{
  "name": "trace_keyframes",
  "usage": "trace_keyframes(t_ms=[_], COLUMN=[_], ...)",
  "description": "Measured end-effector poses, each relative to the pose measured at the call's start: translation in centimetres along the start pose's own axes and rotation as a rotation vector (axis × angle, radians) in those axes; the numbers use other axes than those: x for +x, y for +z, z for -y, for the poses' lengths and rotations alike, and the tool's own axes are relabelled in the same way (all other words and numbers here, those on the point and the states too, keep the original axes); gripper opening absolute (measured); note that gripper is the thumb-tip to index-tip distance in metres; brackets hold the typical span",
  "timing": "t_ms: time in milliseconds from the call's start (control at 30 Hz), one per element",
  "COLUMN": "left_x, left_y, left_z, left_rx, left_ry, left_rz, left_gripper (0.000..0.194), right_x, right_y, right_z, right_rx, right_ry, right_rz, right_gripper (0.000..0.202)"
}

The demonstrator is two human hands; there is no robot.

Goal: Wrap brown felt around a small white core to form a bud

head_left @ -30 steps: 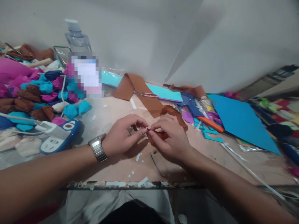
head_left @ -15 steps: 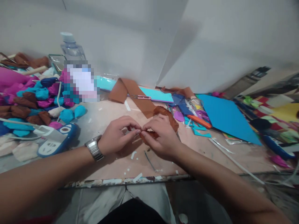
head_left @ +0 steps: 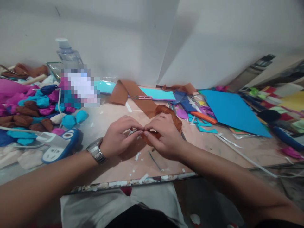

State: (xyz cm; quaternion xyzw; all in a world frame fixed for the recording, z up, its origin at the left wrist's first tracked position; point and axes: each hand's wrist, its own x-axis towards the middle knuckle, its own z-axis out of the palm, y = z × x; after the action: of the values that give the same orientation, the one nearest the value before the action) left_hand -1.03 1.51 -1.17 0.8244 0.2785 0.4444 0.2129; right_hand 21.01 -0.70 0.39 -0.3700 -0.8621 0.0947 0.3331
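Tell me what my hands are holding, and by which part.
Crumpled brown paper, apparently pinched at an edge by your left hand and right hand; exact spot hidden.

Table (head_left: 101, 125), wall (head_left: 106, 34) behind. L side: bundle pile (head_left: 30, 109); bottle (head_left: 68, 57) at its rear, nr wall; socket block (head_left: 60, 147) in front, plug (head_left: 45, 138) in it. Ctr: L hand (head_left: 121, 134) & R hand (head_left: 166, 136) side by side over table; wad (head_left: 171, 110) partly behind R hand. Strip (head_left: 146, 107) beyond, w/ cutter (head_left: 142, 98) on it. R side: sheet (head_left: 234, 110); knife (head_left: 204, 117) just L of same, nr scraps (head_left: 206, 129); rod (head_left: 245, 155) in front.
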Motion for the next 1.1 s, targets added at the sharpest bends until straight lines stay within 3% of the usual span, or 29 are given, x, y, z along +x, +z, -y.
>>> trace_keyframes(t_ms=[233,500,700,867,1100], left_x=[-0.07,-0.32,-0.35,-0.25,-0.22], left_y=[0.18,0.63,0.67,0.5,0.31], left_z=[0.24,0.29,0.37,0.36,0.11], left_rx=[0.013,-0.21,-0.214,-0.182,-0.091], left_ry=[-0.071,-0.204,-0.286,-0.248,-0.158], left_rz=[0.055,0.131,0.054,-0.044,0.007], left_gripper=[0.017,0.02,0.023,0.015,0.011], right_x=[0.18,0.19,0.13,0.01,0.06], right_y=[-0.07,-0.06,0.04,0.19,0.04], right_z=[-0.05,0.0,-0.25,-0.36,-0.24], right_rx=[-0.009,0.005,0.015,0.016,0.014], right_ry=[0.026,0.004,0.007,0.023,-0.001], right_rz=[-0.009,-0.023,-0.012,-0.026,-0.053], right_gripper=[0.005,0.006,0.006,0.006,0.002])
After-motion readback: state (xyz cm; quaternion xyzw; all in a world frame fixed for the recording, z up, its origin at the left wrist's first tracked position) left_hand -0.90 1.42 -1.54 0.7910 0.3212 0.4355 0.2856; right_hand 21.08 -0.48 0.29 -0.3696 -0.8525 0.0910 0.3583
